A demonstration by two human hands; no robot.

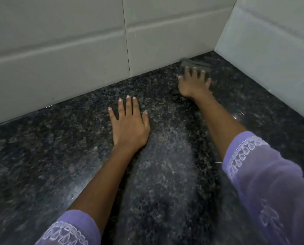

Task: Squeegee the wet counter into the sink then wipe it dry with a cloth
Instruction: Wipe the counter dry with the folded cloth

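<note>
Head view: the grey cloth (195, 65) is pressed flat under the spread fingers of the right hand (194, 84) at one o'clock in the counter (41, 156) corner, its long axis along the back wall, while the left hand (129, 122) is rested flat, empty, farther away

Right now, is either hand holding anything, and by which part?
Right hand presses spread fingers on the grey cloth's near part, not gripping. Left hand lies flat, holding nothing.
</note>
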